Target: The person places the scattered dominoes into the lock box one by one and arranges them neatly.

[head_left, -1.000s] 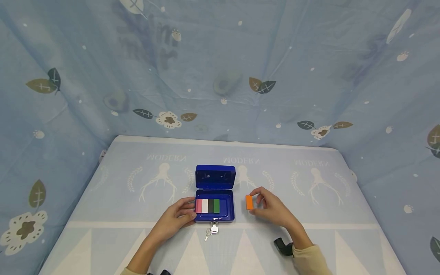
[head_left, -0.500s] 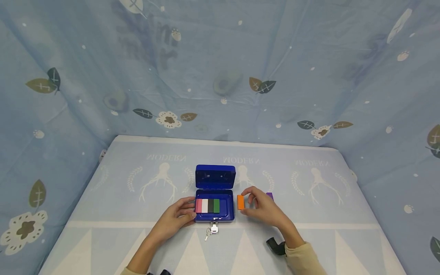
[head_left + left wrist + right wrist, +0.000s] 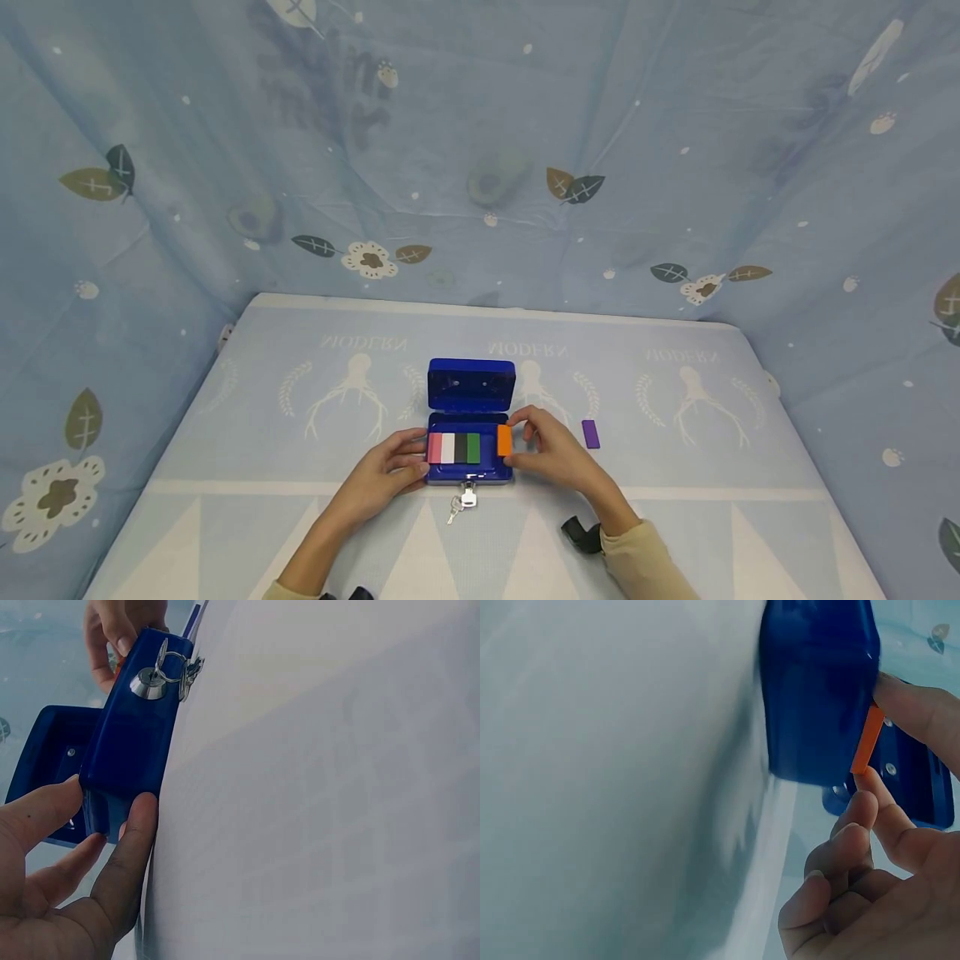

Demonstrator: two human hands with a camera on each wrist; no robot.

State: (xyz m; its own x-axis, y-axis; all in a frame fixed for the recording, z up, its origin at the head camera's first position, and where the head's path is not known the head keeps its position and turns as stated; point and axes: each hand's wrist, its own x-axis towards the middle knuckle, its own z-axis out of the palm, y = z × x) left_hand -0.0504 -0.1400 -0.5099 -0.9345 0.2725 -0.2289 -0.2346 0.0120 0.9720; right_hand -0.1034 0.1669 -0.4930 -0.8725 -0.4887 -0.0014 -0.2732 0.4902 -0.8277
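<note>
A blue cash box (image 3: pixel 491 473) stands with its lid (image 3: pixel 472 386) raised. Pink (image 3: pixel 435 448), white (image 3: pixel 447 448), black (image 3: pixel 461 448) and green blocks (image 3: pixel 473 448) lie side by side in its left part. My left hand (image 3: pixel 386 469) rests against the box's left end, its fairly straight fingers and thumb touching the wall. Between thumb and fingertip, my right hand (image 3: pixel 553 450) pinches an orange block (image 3: pixel 504 440) by its ends at the box's right rim. The right wrist view shows the orange block (image 3: pixel 868 741) edge-on; whether it touches the rim I cannot tell.
A purple block (image 3: pixel 591 434) lies on the table to the right of my right hand. Silver keys (image 3: pixel 454 507) hang at the lock (image 3: pixel 468 495) on the box's front. Black straps or devices (image 3: pixel 582 536) sit at the wrists. A patterned blue curtain (image 3: pixel 480 125) hangs behind the table.
My right hand has carried the orange block leftward from beside the box to its right rim. The purple block, hidden behind that hand earlier, is now uncovered. My left hand stays at the box.
</note>
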